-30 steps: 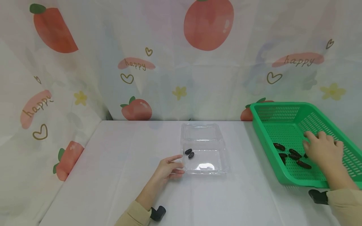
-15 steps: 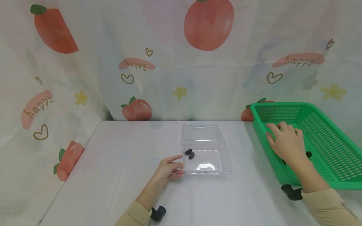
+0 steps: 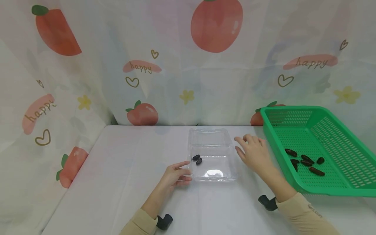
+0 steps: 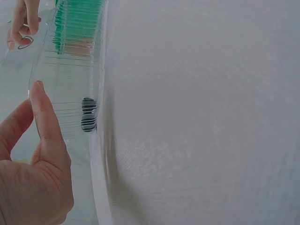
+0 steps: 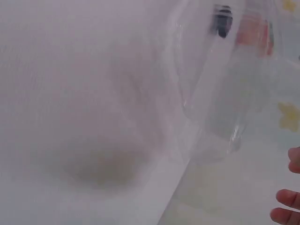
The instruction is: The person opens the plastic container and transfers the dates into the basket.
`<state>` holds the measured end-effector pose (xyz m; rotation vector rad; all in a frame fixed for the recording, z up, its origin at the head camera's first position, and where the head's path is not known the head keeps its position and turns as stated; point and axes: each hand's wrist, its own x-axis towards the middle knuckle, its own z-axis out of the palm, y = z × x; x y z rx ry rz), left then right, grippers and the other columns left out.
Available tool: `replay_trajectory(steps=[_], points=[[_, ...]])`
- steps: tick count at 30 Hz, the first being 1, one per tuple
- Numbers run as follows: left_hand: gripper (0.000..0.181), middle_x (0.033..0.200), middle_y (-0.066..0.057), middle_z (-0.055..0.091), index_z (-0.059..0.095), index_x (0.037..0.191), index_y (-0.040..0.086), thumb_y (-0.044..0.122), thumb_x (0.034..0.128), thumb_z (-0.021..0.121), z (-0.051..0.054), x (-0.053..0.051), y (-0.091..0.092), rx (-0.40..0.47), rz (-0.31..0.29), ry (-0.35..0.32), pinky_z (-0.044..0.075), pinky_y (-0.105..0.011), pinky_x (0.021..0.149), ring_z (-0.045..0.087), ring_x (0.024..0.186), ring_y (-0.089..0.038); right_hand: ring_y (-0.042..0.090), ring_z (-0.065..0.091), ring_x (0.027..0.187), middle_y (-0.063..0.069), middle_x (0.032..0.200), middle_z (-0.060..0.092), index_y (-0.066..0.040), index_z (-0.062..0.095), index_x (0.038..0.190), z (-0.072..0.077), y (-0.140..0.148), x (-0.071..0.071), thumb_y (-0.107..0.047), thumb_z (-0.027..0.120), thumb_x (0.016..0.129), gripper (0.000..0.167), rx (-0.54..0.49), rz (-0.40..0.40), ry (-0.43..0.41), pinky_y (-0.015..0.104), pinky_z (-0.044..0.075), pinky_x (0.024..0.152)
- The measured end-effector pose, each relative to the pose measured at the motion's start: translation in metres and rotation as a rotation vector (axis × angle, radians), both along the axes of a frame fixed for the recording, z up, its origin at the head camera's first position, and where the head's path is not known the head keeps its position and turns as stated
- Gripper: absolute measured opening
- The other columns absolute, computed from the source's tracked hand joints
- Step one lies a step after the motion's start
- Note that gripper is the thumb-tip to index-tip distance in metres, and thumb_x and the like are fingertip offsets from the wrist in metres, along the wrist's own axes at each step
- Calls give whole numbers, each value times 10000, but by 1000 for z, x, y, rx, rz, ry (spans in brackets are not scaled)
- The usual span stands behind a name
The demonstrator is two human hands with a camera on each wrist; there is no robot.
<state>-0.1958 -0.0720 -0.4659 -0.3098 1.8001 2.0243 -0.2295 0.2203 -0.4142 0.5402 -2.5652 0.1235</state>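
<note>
A clear hinged plastic box (image 3: 214,166) lies with its lid folded back on the white table. Two small dark oval fruits (image 3: 197,160), perhaps dates, sit at its left side. My left hand (image 3: 173,175) holds the box's left edge; in the left wrist view thumb and forefinger (image 4: 44,108) meet across its rim. Just right of the box, above the table, is my right hand (image 3: 253,153). Its fingers are lightly bent, thumb and forefinger apart, with nothing visible between them. In the right wrist view only a few separated fingertips (image 5: 286,213) show at the edge.
A green perforated basket (image 3: 346,143) stands at the right of the table. Several dark, elongated fruits (image 3: 316,171) lie on its floor, mostly toward its left side. A printed cloth (image 3: 214,94) hangs behind the table and another stretch runs along the left.
My right hand has moved left, out of the green basket and over toward the plastic box, uncovering the fruits in the basket. My left hand and the box have stayed in place.
</note>
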Motion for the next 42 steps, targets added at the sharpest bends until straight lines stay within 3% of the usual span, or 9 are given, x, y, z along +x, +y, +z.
replay_trajectory(steps=[12, 18, 24, 29, 36, 42], points=[[469, 868, -72, 636, 537, 1272, 81, 25, 816, 630, -4, -2, 0, 12, 12, -21, 571, -271, 596, 653, 613, -140, 289, 537, 869, 82, 923, 530, -173, 603, 1086, -29, -59, -4, -240, 685, 800, 305, 107, 112, -76, 474, 442, 785], [473, 862, -71, 633, 531, 1278, 76, 28, 818, 628, -3, -2, 0, 10, 11, -22, 572, -274, 597, 653, 611, -136, 271, 534, 947, 69, 982, 541, -210, 595, 1126, -41, -79, -7, -267, 650, 834, 302, 155, 142, -182, 470, 425, 845], [490, 822, -47, 628, 519, 1289, 70, 29, 814, 633, -1, -1, 0, 21, 7, -18, 570, -265, 581, 649, 596, -124, 251, 520, 959, 53, 987, 542, -209, 611, 1137, -47, -90, -11, -233, 660, 824, 318, 158, 211, -221, 461, 418, 867], [495, 823, -31, 626, 508, 1299, 67, 36, 821, 635, -1, -1, 0, 17, 4, -16, 573, -278, 590, 648, 597, -125, 251, 514, 933, 45, 946, 523, -210, 615, 1101, -49, -97, -13, -203, 663, 813, 292, 178, 231, -234, 456, 415, 859], [487, 836, -43, 627, 519, 1290, 74, 42, 820, 640, 0, -1, 0, 7, 1, -14, 573, -278, 597, 650, 602, -129, 249, 490, 839, 46, 888, 503, -188, 624, 1038, -57, -99, -17, -191, 668, 795, 247, 200, 268, -181, 409, 404, 755], [474, 822, -49, 630, 536, 1274, 76, 39, 813, 641, -1, -1, 1, 5, 5, -17, 571, -269, 597, 651, 603, -131, 240, 488, 845, 37, 885, 498, -197, 617, 990, -61, -99, -17, -223, 672, 802, 198, 227, 262, -177, 411, 417, 763]])
